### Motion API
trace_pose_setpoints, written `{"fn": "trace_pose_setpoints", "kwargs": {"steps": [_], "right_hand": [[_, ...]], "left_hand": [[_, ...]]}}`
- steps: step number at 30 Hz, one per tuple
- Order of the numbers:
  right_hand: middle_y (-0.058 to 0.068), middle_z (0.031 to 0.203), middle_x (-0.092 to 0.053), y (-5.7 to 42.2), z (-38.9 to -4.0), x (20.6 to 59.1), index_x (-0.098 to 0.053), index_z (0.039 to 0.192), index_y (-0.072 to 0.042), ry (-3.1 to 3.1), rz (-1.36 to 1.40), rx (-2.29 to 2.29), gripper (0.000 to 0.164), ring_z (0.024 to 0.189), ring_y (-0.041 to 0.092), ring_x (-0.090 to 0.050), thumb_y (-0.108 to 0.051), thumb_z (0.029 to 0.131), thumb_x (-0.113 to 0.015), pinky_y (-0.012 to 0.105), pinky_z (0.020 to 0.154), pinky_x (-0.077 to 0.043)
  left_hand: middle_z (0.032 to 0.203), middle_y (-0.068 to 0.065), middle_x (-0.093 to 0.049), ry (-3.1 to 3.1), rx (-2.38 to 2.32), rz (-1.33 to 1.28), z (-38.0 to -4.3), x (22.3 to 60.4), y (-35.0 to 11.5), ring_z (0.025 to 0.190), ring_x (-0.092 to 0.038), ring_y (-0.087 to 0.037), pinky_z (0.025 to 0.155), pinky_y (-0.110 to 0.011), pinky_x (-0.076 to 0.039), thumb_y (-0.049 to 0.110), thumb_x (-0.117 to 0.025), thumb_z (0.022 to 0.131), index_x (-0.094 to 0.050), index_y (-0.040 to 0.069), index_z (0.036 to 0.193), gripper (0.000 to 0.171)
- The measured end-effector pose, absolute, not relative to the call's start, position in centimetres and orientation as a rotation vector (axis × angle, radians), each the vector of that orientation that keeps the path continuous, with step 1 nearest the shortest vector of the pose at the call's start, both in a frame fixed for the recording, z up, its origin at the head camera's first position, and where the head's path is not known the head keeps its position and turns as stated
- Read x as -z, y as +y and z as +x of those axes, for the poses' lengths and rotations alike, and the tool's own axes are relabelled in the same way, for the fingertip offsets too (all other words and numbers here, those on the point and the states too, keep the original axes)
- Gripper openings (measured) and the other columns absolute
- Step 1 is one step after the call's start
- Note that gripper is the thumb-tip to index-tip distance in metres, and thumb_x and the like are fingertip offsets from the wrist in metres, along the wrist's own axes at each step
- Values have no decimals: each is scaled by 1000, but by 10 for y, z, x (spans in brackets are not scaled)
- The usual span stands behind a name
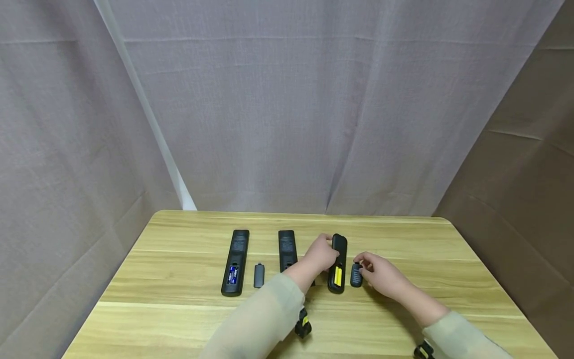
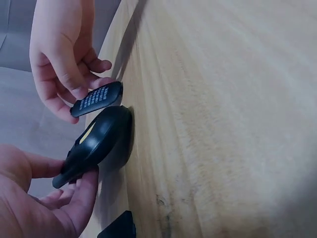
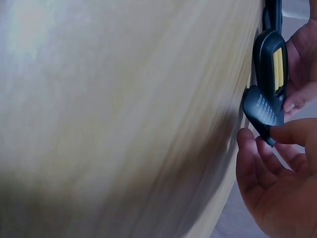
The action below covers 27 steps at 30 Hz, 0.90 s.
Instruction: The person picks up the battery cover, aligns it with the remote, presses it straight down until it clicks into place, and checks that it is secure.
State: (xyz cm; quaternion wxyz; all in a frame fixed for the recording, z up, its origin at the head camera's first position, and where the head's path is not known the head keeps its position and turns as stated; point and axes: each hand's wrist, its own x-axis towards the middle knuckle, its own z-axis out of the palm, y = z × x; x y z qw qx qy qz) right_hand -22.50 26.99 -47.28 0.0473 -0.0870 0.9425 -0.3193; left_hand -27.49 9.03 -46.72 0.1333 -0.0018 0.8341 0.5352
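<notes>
My left hand [image 1: 321, 253] grips the upper part of a black remote control [image 1: 340, 249], which lies back side up with yellow batteries [image 1: 338, 276] in its uncovered compartment. In the left wrist view the thumb and fingers pinch the remote [image 2: 99, 136] from both sides. Just right of it, my right hand [image 1: 381, 273] pinches a small dark battery cover [image 1: 356, 275] by its upper end. Rows of pale print show on the cover's face [image 3: 260, 106] in the right wrist view. Cover and remote are close together.
Left on the wooden table [image 1: 179, 279] lies another remote [image 1: 236, 259] with blue batteries in its compartment. Beside it sits a loose grey cover [image 1: 259, 275]. A third remote [image 1: 287, 245] is partly hidden behind my left arm. Grey cloth [image 1: 269, 124] hangs behind the table.
</notes>
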Motion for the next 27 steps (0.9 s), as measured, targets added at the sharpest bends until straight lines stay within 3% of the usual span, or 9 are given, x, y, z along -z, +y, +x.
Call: {"fn": "trace_pose_setpoints", "kwargs": {"steps": [5,15,27], "right_hand": [[6,91,-60,268,-224,473,-61,119,-3,2835,-235,1081,23,73,18,-59,-2,97,-56,30,58,-50],[9,90,-55,268,-222,470,-59,120,0,2769,-197,1217,23,71,22,-61,0,98,-53,35,59,-55],[10,93,-55,267,-219,458,-60,121,-1,2735,-219,1297,24,74,25,-62,0,98,-53,40,58,-56]], "left_hand": [[83,-3,-59,2442,-1557,31,-273,469,87,61,-58,-18,50,-33,-49,11,-66,96,-46,17,142,50],[104,-6,-63,2311,-1768,13,-267,469,85,76,-64,-18,53,-35,-52,6,-63,96,-46,17,142,50],[106,-9,-61,2111,-1977,-16,-260,468,78,80,-68,-24,54,-37,-57,5,-61,97,-42,15,146,53]]}}
